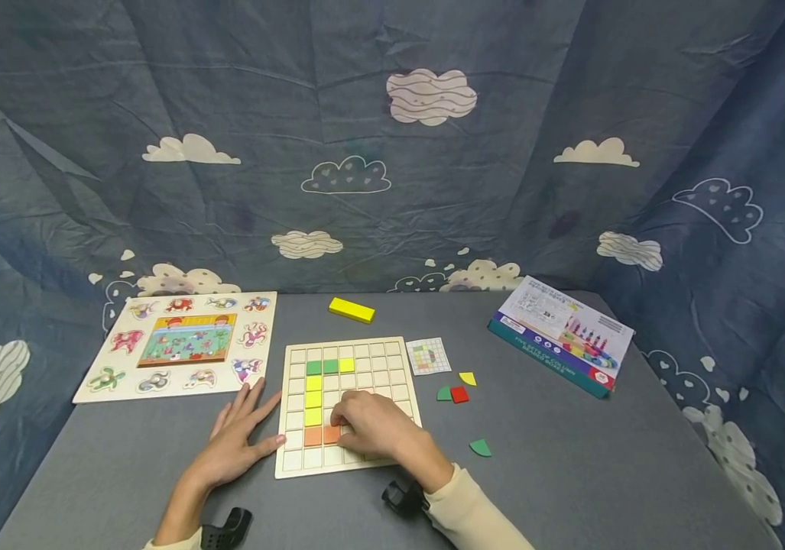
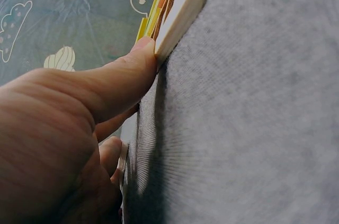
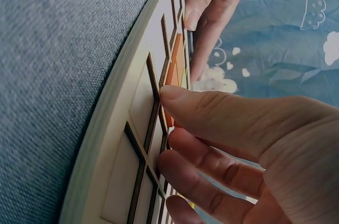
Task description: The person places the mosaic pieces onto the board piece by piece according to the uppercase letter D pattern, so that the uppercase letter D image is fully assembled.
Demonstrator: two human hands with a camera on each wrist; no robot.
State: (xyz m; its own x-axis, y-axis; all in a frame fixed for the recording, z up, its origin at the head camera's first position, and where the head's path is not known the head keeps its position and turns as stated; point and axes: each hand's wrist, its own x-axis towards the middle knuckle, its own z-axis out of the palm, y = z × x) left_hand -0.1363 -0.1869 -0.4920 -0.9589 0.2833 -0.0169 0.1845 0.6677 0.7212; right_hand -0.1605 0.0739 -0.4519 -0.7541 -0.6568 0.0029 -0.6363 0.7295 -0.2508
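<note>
A wooden grid board (image 1: 292, 463) lies on the table with green, yellow and orange square tiles in some cells. My right hand (image 1: 380, 425) is over its lower middle, thumb and fingers bent around an orange square tile (image 1: 331, 434) at the board's surface. In the right wrist view the thumb (image 3: 180, 97) and index finger sit on either side of orange. Another orange tile (image 1: 313, 436) lies to the left. My left hand (image 1: 237, 439) is spread on the table, its thumb (image 2: 124, 75) against the board's left edge and its fingertips by the picture puzzle's corner.
At left lies a sea-animal picture puzzle (image 1: 117, 367). A yellow block (image 1: 351, 310) is behind the board, a small pattern card (image 1: 429, 357) beside it. Loose pieces lie to the right: yellow (image 1: 468, 378), red (image 1: 458, 394) and green (image 1: 481, 448). A game box (image 1: 560, 336) stands farther right.
</note>
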